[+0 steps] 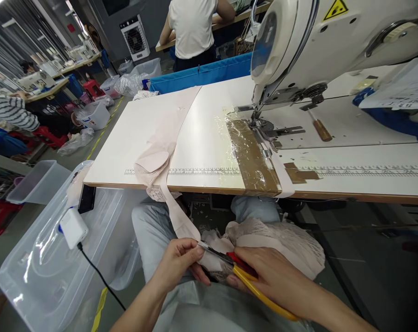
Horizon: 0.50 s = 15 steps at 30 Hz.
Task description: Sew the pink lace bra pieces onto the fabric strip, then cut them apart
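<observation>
My left hand (184,260) pinches the end of a pale pink fabric strip (179,219) above my lap. That strip runs up over the table's front edge to a pale pink garment piece with lace (157,157). In my right hand (271,274) is a pair of scissors (245,276) with yellow and red handles. The scissor blades point left, their tips at the fabric by my left fingertips. More pink fabric and lace (281,242) lies bunched on my lap, partly behind my right hand.
A sewing machine (299,50) stands on the white table (209,138), with a wooden-handled screwdriver (321,129) beside it. Left is a lidded plastic box (32,276) carrying a white power bank (74,228) and a phone (86,198). Another person (191,27) works beyond the table.
</observation>
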### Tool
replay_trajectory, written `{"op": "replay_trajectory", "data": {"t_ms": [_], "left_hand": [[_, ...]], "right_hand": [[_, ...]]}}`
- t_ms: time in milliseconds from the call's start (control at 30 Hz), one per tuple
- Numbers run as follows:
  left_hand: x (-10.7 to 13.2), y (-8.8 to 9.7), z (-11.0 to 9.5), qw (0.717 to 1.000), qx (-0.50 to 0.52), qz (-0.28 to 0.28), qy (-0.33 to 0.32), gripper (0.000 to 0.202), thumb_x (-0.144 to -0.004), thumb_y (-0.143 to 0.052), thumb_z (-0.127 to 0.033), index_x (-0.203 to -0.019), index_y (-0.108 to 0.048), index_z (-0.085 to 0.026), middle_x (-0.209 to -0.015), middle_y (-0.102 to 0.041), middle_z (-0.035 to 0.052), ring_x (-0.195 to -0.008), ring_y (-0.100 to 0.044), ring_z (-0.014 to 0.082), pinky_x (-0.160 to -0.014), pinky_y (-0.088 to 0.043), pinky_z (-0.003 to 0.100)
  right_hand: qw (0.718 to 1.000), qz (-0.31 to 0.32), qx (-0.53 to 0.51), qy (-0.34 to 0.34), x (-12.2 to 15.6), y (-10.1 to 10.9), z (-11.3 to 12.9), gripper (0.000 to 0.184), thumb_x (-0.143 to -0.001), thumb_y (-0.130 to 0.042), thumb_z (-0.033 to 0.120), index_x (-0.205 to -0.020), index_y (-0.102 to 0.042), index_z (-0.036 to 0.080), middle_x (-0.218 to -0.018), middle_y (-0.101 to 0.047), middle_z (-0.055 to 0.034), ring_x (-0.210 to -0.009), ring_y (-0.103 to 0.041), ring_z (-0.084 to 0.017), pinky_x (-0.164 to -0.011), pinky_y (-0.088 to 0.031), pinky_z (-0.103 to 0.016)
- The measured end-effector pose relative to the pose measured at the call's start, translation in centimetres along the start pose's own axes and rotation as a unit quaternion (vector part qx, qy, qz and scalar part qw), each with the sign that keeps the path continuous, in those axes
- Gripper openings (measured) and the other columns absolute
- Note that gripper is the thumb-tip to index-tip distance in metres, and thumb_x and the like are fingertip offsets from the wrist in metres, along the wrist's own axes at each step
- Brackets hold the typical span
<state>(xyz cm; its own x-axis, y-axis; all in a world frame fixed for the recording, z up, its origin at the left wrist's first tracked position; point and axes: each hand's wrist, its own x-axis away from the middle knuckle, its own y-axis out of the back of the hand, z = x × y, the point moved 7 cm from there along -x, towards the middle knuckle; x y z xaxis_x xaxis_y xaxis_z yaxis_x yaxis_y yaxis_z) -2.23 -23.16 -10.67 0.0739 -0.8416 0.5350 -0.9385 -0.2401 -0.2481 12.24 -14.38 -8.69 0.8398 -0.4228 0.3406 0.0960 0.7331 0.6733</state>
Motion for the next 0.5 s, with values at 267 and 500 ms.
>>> {"op": "replay_trajectory", "data": {"t_ms": [267,500], "left_hand": [[-0.2,-0.7,0.4,1.000,-0.013,0.002,0.008,0.047,-0.074,-0.069,-0.060,-0.077,-0.058,-0.015,-0.059,-0.067,0.0028,-0.050,-0.067,0.0168,-0.048,-0.046,0.021],[-0.3,-2.5,-5.6,0.971,-0.222,0.050,-0.077,0.034,-0.094,-0.041,-0.054,-0.097,-0.050,-0.021,-0.068,-0.064,0.0005,-0.052,-0.062,0.0152,-0.050,-0.046,0.024]], "right_hand": [[0.995,-0.035,-0.096,0.007,-0.2,-0.4,0.0,0.041,-0.087,-0.053,0.053,-0.065,-0.037,0.023,-0.061,-0.050,0.0006,-0.054,-0.045,-0.016,-0.050,-0.027,-0.026],[0.970,-0.152,-0.169,0.081,-0.5,0.3,2.3,0.021,-0.088,-0.041,0.033,-0.070,-0.036,0.024,-0.067,-0.049,0.0003,-0.060,-0.048,-0.016,-0.055,-0.041,-0.026]]}}
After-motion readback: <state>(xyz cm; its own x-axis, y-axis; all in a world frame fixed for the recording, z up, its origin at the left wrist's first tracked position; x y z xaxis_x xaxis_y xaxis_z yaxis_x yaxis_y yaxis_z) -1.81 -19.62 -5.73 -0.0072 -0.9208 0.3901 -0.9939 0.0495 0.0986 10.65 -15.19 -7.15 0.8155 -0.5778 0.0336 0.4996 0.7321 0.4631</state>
